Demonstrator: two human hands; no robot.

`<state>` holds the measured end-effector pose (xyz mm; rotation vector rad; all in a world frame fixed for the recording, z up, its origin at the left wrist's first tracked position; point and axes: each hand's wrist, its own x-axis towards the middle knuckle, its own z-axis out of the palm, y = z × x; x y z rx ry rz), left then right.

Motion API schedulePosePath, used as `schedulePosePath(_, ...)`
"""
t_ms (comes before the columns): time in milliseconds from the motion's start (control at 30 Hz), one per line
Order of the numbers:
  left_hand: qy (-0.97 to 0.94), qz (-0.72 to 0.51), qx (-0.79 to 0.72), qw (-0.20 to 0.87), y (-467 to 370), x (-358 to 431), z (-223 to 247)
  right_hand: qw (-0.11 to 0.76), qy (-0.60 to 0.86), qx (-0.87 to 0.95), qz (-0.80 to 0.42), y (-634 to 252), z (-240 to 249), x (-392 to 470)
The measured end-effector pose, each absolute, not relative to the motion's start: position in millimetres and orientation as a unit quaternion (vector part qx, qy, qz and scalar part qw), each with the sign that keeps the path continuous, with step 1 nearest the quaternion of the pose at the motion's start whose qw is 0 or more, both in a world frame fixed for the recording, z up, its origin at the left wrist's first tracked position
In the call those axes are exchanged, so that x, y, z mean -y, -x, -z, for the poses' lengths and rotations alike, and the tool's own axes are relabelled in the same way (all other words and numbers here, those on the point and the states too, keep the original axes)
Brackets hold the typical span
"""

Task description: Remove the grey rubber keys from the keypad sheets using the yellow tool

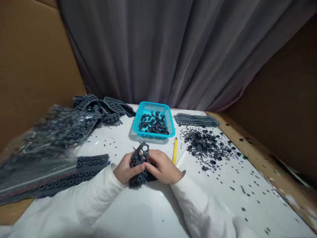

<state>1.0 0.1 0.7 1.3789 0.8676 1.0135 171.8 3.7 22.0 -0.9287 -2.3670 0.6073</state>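
Observation:
Both hands meet at the middle of the white table, around a dark grey perforated rubber sheet (pixel 138 179) that is bent and bunched up. My left hand (pixel 129 168) grips its left side, thumb on top. On the right side my right hand (pixel 164 166) holds it, with the thumb pointing toward the left thumb. A strip with two round holes sticks up between the hands. The fingers under the sheet are partly hidden. Just beyond the hands stands a turquoise basket (pixel 154 135) with many small black rings (pixel 156 124) in it.
Plastic bags of ringed sheets (pixel 74 127) lie at the left, with more sheets (pixel 112 105) behind. Right of the basket are a flat perforated sheet (pixel 196 120), a pile of black bits (pixel 205 143) and a yellow cutter-like tool (pixel 175 150). A grey curtain (pixel 153 53) hangs behind.

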Motion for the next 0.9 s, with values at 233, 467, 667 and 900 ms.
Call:
schedulePosePath(233, -0.482, -0.418, -0.419, 0.646, -6, -1, -4, 0.277, 0.351, 0.849, -0.283, -169, -16, 0)
schedulePosePath(467, -0.296, -0.464, -0.414, 0.725, -12, 3, -9, 0.297, 0.341, 0.838, -0.306, -164, -20, 4)
schedulePosePath(667, -0.176, -0.407, -0.387, 0.809, -14, 4, -21, 0.426, 0.360, 0.629, -0.542, -151, -11, 10)
schedulePosePath(900, -0.120, -0.401, -0.343, 0.841, -8, 0, -24, 0.561, 0.286, 0.332, -0.702, -137, -10, 3)
